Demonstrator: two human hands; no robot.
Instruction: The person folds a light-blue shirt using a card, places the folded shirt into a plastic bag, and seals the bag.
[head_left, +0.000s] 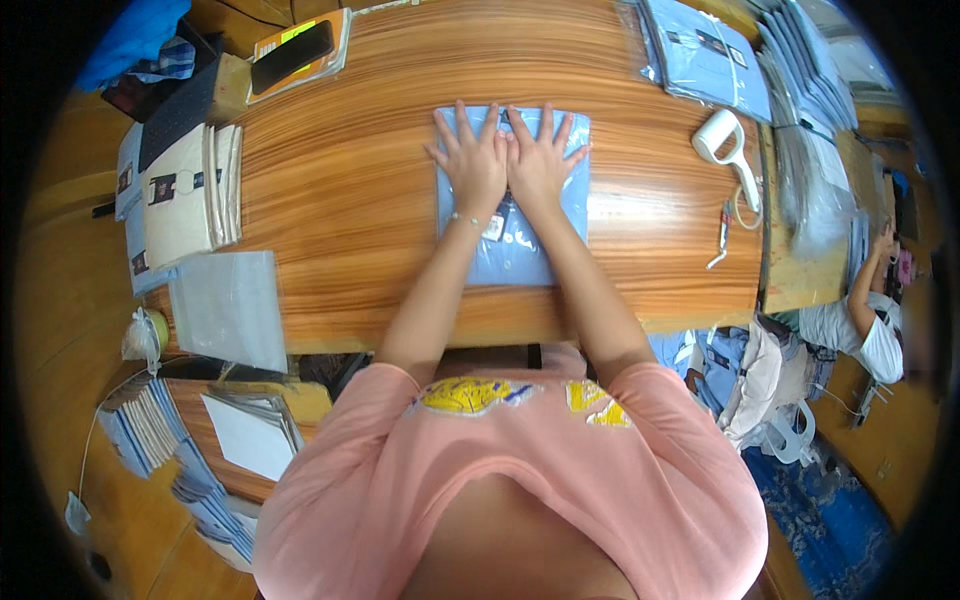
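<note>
A folded light-blue shirt (pixel 513 255) in a clear plastic bag lies flat on the wooden table in front of me. My left hand (pixel 472 160) presses palm down on its upper left part, fingers spread. Beside it, my right hand (pixel 540 160) rests flat on the upper right part, its fingers fanned out too. The thumbs meet near the collar, which is mostly covered by my hands. Below my wrists a small white tag (pixel 494 228) shows on the shirt front.
A white barcode scanner (pixel 719 137) and a small red-and-white tool (pixel 723 232) lie at the right. Bagged blue shirts (pixel 705 55) are stacked far right, cream ones (pixel 180 205) at left near a clear plastic sheet (pixel 230 305). A phone (pixel 292 57) lies far left. Another person (pixel 860 325) is at far right.
</note>
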